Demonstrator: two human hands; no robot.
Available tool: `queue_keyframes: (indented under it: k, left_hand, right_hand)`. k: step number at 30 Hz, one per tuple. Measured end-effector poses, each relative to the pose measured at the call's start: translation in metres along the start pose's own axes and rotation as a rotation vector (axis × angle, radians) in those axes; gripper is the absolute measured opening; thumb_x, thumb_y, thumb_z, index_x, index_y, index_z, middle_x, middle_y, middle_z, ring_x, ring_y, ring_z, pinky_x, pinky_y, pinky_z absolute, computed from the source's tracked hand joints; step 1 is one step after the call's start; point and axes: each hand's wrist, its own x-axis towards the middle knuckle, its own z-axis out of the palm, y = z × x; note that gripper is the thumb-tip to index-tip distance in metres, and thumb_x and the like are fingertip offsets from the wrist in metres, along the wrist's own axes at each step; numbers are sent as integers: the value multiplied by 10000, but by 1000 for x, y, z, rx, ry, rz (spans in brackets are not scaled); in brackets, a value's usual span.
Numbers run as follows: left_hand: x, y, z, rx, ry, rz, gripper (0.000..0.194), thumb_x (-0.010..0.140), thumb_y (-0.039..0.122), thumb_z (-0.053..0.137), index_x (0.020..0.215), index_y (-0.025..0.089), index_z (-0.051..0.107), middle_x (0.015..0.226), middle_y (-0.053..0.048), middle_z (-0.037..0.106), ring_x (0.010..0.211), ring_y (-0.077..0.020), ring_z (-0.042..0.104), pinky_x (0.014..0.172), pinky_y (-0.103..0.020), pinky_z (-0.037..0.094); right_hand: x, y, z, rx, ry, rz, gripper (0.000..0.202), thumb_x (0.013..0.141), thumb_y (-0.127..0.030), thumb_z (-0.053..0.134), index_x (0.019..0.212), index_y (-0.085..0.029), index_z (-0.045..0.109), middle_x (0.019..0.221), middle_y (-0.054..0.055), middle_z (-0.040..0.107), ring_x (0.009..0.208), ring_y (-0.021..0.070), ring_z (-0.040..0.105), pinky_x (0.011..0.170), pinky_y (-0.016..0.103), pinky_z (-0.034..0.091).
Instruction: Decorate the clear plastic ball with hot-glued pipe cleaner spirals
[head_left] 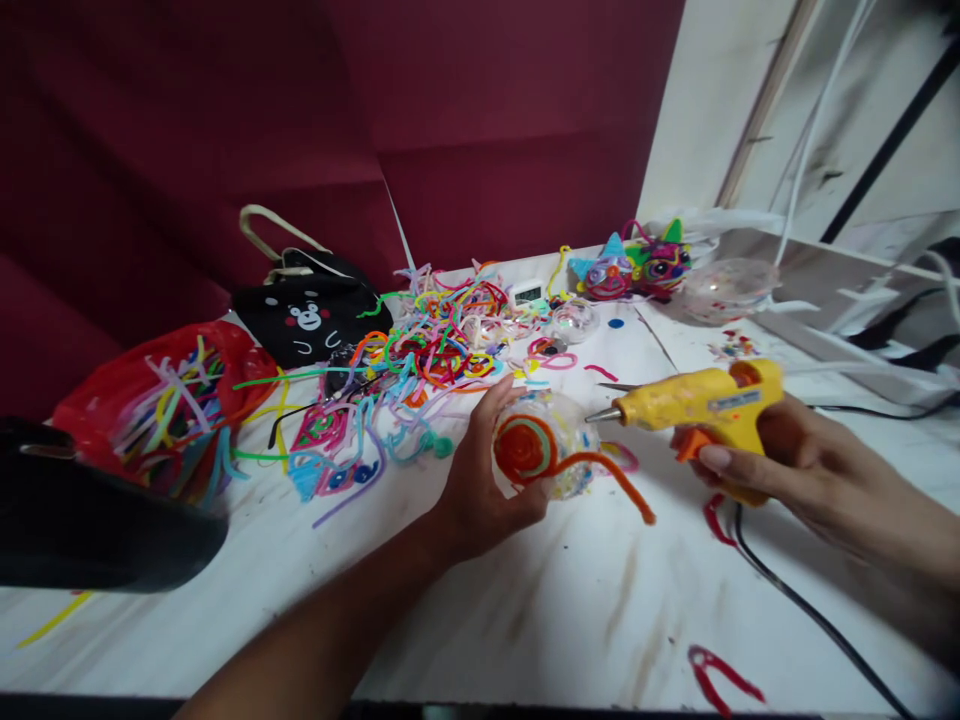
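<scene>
My left hand [484,480] is wrapped round a clear plastic ball [574,440] and holds it just above the white table. Coiled on the ball's near side is an orange pipe cleaner [525,448] with a pale green ring in its spiral. Its loose orange end sticks out to the right. In my right hand [795,460] is a yellow hot glue gun [697,405], with fingers around its handle by the orange trigger. The metal nozzle points left, close to the ball's right side; whether it touches I cannot tell.
Heaped pipe cleaners [442,340] lie behind the ball. At left are a red bag [247,350] of strips, a black container [105,530] and a black bear-face bag [300,310]. Two decorated masks [604,275] stand at the back. A black cord [817,615] runs along the right.
</scene>
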Motion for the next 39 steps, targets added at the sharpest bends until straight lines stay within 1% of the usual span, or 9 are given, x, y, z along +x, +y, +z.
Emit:
queue_keyframes:
  k: [6, 11, 16, 21, 24, 28, 31, 35, 39]
  left_hand:
    - [-2, 4, 3, 34, 0, -2, 900, 725, 247, 695, 1490, 275, 222, 1463, -114, 425, 1382, -331, 415, 1159, -499, 356]
    - [-3, 6, 5, 40, -8, -10, 885, 731, 260, 691, 1483, 276, 225, 1462, -113, 431, 1384, -336, 414, 1163, -505, 357]
    - [-3, 6, 6, 64, -17, -19, 896, 715, 270, 710, 1474, 270, 234, 1459, -120, 434, 1385, -351, 406, 1164, -524, 354]
    - [-4, 6, 6, 49, -20, -17, 903, 717, 254, 710, 1479, 266, 226, 1464, -116, 430, 1398, -347, 392, 1166, -506, 357]
    - [-2, 9, 6, 65, -16, -4, 895, 717, 256, 711, 1475, 256, 236, 1443, -120, 447, 1380, -342, 415, 1140, -491, 394]
    - [0, 11, 6, 128, 0, 18, 860, 702, 247, 712, 1446, 241, 281, 1416, -125, 464, 1353, -340, 446, 1134, -483, 398]
    - [0, 11, 6, 130, 4, 10, 870, 701, 257, 711, 1449, 246, 268, 1419, -127, 465, 1351, -345, 447, 1138, -495, 388]
    - [-2, 7, 7, 93, 3, 5, 900, 709, 277, 717, 1468, 268, 234, 1432, -122, 457, 1364, -348, 432, 1138, -506, 388]
    - [-3, 5, 7, 18, 15, -14, 902, 733, 282, 712, 1485, 285, 214, 1445, -116, 445, 1361, -331, 441, 1138, -489, 394]
  right_hand:
    - [-10, 9, 8, -58, -4, -43, 281, 690, -502, 757, 876, -311, 667, 581, -22, 604, 490, 174, 547, 379, 262, 451]
    - [-13, 12, 9, -63, -77, -62, 264, 724, -465, 738, 930, -323, 653, 755, 9, 700, 635, 210, 651, 420, 258, 486]
    - [-11, 8, 13, -58, -104, -56, 273, 725, -469, 723, 935, -317, 638, 825, 31, 740, 724, 246, 697, 577, 317, 594]
    - [-14, 16, 11, -67, -59, -77, 268, 679, -446, 768, 841, -290, 622, 647, -24, 664, 556, 173, 608, 451, 233, 516]
    - [-16, 17, 11, -70, -58, -51, 272, 693, -448, 757, 859, -285, 616, 652, -22, 680, 547, 169, 610, 416, 221, 491]
    - [-17, 14, 14, -63, -14, -94, 265, 690, -447, 752, 873, -299, 630, 669, -16, 704, 542, 158, 626, 427, 202, 503]
    - [-17, 15, 14, -72, 27, -111, 281, 661, -454, 760, 871, -323, 628, 673, -15, 717, 540, 171, 639, 415, 209, 509]
    - [-18, 17, 13, -96, 4, -104, 272, 655, -453, 760, 861, -347, 617, 633, -25, 708, 488, 186, 625, 361, 231, 494]
    - [-19, 9, 16, -11, -23, -68, 233, 642, -398, 758, 825, -354, 622, 698, -14, 747, 577, 236, 695, 454, 296, 583]
